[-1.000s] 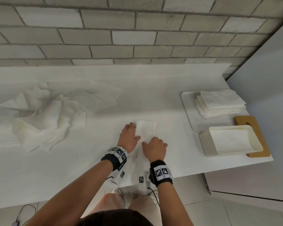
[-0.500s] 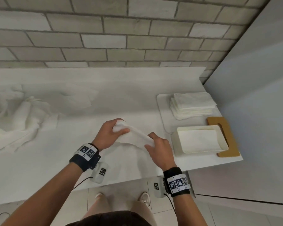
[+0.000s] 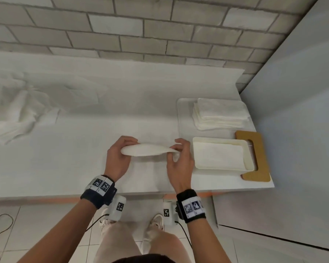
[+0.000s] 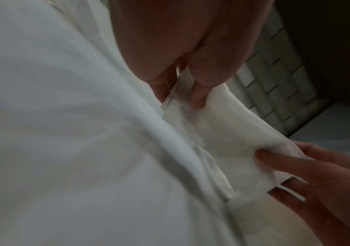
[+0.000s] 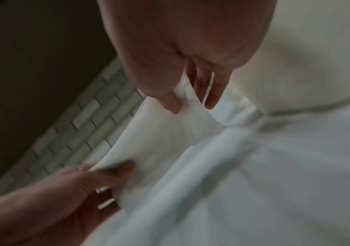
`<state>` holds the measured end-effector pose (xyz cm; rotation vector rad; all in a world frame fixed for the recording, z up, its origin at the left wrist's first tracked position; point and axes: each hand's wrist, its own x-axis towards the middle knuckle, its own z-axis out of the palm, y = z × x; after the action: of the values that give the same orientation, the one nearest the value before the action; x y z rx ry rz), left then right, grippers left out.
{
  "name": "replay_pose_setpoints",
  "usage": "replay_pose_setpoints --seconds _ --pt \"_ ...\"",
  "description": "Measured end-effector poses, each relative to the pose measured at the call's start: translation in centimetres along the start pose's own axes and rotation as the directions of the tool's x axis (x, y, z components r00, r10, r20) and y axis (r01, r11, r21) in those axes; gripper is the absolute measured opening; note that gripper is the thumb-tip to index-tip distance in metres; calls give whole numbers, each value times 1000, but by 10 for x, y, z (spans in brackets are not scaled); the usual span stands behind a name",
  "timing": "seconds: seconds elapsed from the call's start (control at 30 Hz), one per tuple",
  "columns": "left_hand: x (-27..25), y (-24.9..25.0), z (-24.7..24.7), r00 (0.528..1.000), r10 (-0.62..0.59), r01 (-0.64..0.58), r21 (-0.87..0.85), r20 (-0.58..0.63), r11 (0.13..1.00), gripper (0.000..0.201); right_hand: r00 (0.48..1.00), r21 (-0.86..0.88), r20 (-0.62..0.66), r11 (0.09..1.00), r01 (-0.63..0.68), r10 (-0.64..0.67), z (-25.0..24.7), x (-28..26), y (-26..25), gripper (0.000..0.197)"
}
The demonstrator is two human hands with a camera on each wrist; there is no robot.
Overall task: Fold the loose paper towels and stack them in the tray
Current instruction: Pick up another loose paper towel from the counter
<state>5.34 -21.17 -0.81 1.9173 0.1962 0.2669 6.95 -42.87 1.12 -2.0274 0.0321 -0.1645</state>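
I hold a folded white paper towel (image 3: 145, 149) (image 4: 228, 133) (image 5: 165, 138) level above the white counter (image 3: 84, 158), stretched between both hands. My left hand (image 3: 120, 154) (image 4: 190, 93) pinches its left end, thumb and fingers curled round it. My right hand (image 3: 179, 156) (image 5: 188, 99) pinches its right end, just left of the white tray (image 3: 249, 149). A flat white towel lies inside that tray. A pile of loose crumpled towels (image 3: 17, 111) lies at the far left of the counter.
A stack of folded towels (image 3: 219, 113) sits on a flat white board (image 3: 184, 114) behind the tray. A brown wooden board (image 3: 258, 164) lies under the tray's right side. A brick wall (image 3: 141, 35) runs behind, a white cabinet side (image 3: 302, 111) at right.
Both hands lifted the folded towel off the counter, turned it sideways, and carried it right toward the tray. The view swung right, so the loose pile slid to the left edge.
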Motion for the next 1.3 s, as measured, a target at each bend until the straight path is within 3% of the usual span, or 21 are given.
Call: replay_pose_setpoints --seconds 0.13,0.27,0.37,0.53,0.77,0.83,0.9,0.97,1.0,1.07,1.13,1.2,1.3 --pt "10 70 23 997 0 9 -109 83 994 16 979 105 -185 988 110 -89 -75 7 -25 38" --pt "23 121 83 974 30 -4 -116 223 993 24 959 206 -282 978 43 18 -154 32 -14 42" --pt "30 129 137 959 40 -62 72 282 995 25 950 95 -306 995 -27 56 -193 51 17 45" --pt "24 108 191 919 -68 -91 379 387 921 22 972 -255 -133 941 -221 192 -211 66 63 56" --pt "24 107 197 909 8 -261 556 416 789 55 986 -502 19 854 -135 167 -207 78 86 57" --pt "24 114 197 906 123 -368 614 404 698 54 996 -588 20 806 -63 92 -206 78 84 57" --pt "27 124 205 852 290 -508 556 436 657 39 999 -617 -11 787 23 -38 -202 79 73 47" --pt "29 132 217 737 311 -626 432 601 649 24 991 -593 103 795 128 -83 -192 80 62 36" --pt "32 134 222 673 243 -647 397 699 651 21 978 -582 208 802 135 -13 -186 83 61 36" --pt "40 133 226 557 50 -675 416 829 610 23 899 -640 355 768 34 256 -179 90 66 44" --pt "48 131 225 484 -59 -740 445 873 504 30 854 -710 340 703 -40 393 -181 98 72 55" --pt "56 130 224 466 -92 -765 453 880 459 26 854 -734 301 674 -76 425 -185 107 78 62" --pt "58 123 231 519 -106 -763 516 848 389 23 840 -819 273 571 -52 469 -180 109 85 78"
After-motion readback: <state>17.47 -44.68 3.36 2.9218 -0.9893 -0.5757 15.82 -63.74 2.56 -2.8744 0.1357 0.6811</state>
